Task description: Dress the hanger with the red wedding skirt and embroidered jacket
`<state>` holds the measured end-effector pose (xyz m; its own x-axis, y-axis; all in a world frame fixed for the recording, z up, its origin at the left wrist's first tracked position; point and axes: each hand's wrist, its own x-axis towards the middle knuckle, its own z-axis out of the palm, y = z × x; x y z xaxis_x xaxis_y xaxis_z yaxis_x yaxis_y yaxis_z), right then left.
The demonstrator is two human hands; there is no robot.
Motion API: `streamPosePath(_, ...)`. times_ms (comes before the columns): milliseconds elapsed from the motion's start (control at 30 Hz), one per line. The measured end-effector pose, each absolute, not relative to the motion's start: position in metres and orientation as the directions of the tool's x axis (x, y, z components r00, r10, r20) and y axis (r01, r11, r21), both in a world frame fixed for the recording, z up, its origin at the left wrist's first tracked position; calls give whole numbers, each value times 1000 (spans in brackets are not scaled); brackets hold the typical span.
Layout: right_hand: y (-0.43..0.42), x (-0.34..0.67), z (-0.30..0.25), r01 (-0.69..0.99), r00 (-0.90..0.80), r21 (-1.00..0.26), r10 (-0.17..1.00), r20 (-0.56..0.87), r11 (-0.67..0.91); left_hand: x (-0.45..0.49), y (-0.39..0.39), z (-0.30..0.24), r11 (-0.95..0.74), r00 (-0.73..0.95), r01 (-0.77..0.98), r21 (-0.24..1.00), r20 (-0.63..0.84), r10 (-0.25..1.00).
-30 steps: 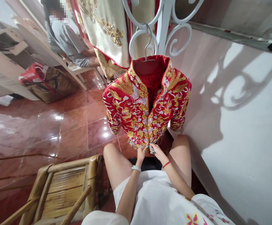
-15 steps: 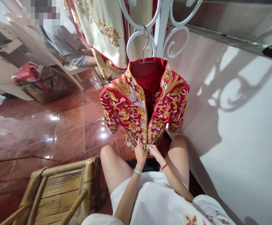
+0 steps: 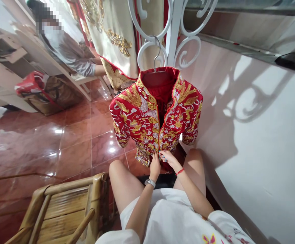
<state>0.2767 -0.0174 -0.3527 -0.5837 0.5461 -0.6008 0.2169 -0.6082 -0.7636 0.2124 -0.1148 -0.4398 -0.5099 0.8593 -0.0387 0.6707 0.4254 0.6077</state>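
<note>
A red jacket (image 3: 143,123) with gold and silver embroidery hangs on a hanger (image 3: 156,61) in front of me, its collar and upper front parted. Lower down, the two front edges meet where my hands are. My left hand (image 3: 155,165), with a watch at the wrist, grips the left front edge near the waist. Just right of it, my right hand (image 3: 168,157) pinches at the front opening, its fingers closed. Whatever small part lies between those fingertips is too small to make out.
The hanger hooks onto a white scrolled metal rack (image 3: 174,37). Behind it hangs a cream and gold garment (image 3: 122,30). A bamboo chair (image 3: 66,203) stands at my left, a white wall (image 3: 264,135) at my right. Farther back sit a person (image 3: 68,51) and a brown bag (image 3: 53,95).
Both hands have moved slightly up along the jacket's front opening. My left hand has shifted a little to the right, closer to the front edges. The view has tilted slightly.
</note>
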Motion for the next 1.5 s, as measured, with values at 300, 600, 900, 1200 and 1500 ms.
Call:
streamPosePath(300, -16, 275, -327, 141, -579, -823, 629, -520, -551, 214, -114, -428, 392, -589, 729, 561, 222, 777)
streamPosePath(600, -28, 272, -322, 114, -547, -830, 663, -511, -546, 204, -75, -394, 412, -567, 760, 503, 202, 799)
streamPosePath(900, 6, 247, -240, -124, -558, -902, 781, -281, -414, 202, -70, -398, 460, -588, 757, 464, 178, 789)
streamPosePath(1200, 9, 237, -203, -173, -550, -939, 820, -157, -296, 200, -59, -365, 387, -613, 747, 540, 335, 716)
streamPosePath(1500, 36, 225, -154, -230, -533, -936, 839, -108, -266, 175, -13, -324, 324, -574, 762, 561, 352, 739)
